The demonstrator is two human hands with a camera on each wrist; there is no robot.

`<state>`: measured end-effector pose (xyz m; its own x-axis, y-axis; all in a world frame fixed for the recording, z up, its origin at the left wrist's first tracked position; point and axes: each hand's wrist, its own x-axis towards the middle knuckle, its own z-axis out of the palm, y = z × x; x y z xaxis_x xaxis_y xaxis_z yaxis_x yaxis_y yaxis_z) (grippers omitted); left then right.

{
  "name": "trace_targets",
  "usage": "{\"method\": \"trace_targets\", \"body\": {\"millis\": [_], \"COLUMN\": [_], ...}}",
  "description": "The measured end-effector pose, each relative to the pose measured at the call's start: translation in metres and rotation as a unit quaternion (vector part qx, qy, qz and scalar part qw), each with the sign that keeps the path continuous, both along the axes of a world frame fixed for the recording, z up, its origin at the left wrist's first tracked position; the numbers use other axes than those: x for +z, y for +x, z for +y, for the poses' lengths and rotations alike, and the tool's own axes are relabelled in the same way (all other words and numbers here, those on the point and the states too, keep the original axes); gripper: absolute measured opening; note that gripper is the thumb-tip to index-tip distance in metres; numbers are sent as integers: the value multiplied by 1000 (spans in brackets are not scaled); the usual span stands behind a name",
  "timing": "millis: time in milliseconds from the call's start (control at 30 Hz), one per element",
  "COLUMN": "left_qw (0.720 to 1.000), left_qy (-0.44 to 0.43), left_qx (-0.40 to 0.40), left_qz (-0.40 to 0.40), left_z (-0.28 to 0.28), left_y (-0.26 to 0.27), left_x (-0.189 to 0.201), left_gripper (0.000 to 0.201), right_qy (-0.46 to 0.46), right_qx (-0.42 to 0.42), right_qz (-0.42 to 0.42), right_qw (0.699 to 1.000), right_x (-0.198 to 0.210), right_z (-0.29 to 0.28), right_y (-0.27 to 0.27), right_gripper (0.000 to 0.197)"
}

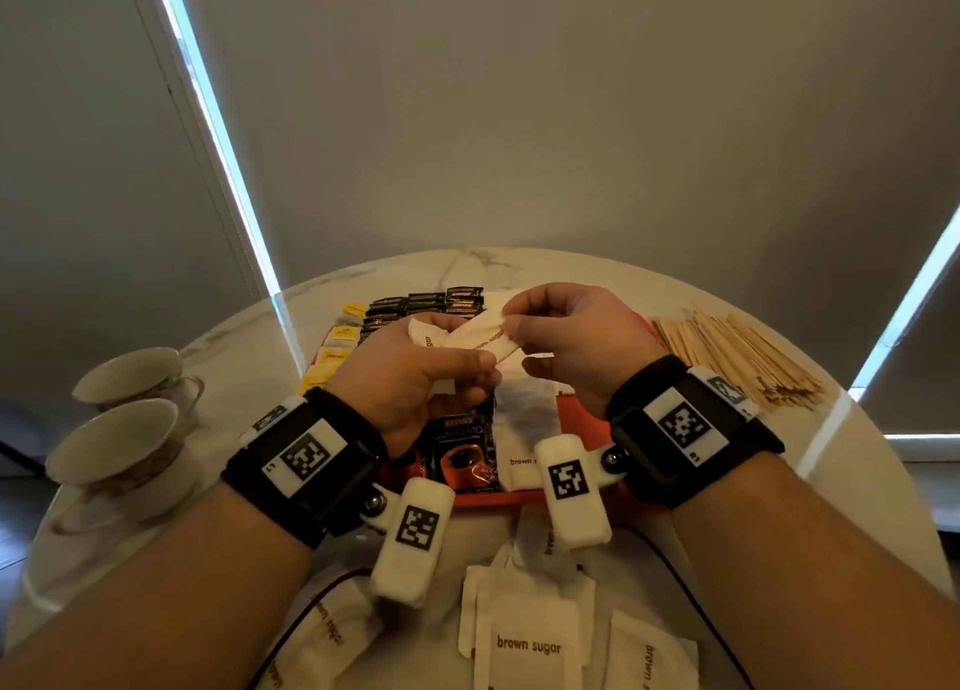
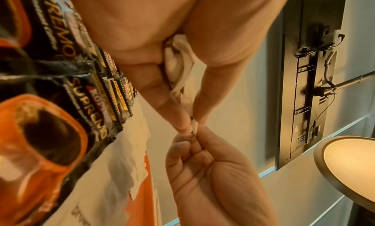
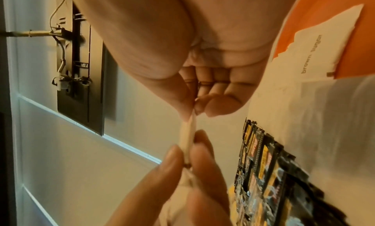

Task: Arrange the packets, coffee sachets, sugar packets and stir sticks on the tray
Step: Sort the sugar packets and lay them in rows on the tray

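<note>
Holding a small bunch of white paper brown-sugar packets in the air above the flat orange tray, we have our left hand clamped round the bunch, thumb on top and fingers curled beneath, while our right hand pinches the far end of one packet between thumb and fingertip.

We judge the main risk to be a slip. The right hand's hold covers only the thin edge of the paper, so a tug could pull that packet free, or loosen the others in the left hand and scatter them over the rows already laid. Pulling the two hands apart too hard could also tear the paper and spill sugar. Our forearms hang over more loose white brown-sugar packets near the table's front edge, and a careless sweep of a wrist could knock those off the white marble round table.

The held packets look flat, soft and a little crumpled, printed "brown sugar" in brown letters. On the tray lie black coffee sachets in rows, yellow packets on the left, and a few sugar packets. The pale wooden stir sticks sit in a heap on the table to the right, off the tray. Two white china cups stand at the left.
</note>
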<state>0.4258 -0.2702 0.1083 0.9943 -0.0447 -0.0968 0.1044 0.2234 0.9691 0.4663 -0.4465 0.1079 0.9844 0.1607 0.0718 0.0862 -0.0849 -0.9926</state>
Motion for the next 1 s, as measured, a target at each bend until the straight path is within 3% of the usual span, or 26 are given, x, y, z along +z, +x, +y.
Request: {"method": "trace_targets", "body": {"millis": [167, 267, 467, 600, 767, 900, 1000], "left_qw": [998, 998, 996, 996, 995, 994, 993], "left_qy": [-17, 3, 43, 1, -18, -32, -48], "left_qx": [42, 45, 73, 84, 94, 96, 97], "left_qz": [35, 31, 11, 29, 22, 35, 50], "left_z": [-10, -16, -3, 5, 6, 5, 5], "left_y": [4, 4, 8, 7, 4, 3, 3], "left_x": [-3, -8, -16, -16, -12, -12, -12], "left_gripper": [29, 20, 12, 10, 2, 8, 16], "right_qy": [48, 13, -23, 27, 22, 7, -59], "right_qx": [-4, 36, 10, -6, 0, -110, -198], "right_qz": [36, 45, 12, 23, 66, 97, 154], "right_qw": [998, 998, 1000, 999, 998, 989, 966], "right_x": [4, 0, -5, -1, 7, 9, 2], "right_z": [-5, -6, 0, 8, 10, -12, -38], "right_y": [2, 1, 1, -3, -9, -5, 3], "right_gripper": [16, 16, 9, 6, 10, 16, 12]}}
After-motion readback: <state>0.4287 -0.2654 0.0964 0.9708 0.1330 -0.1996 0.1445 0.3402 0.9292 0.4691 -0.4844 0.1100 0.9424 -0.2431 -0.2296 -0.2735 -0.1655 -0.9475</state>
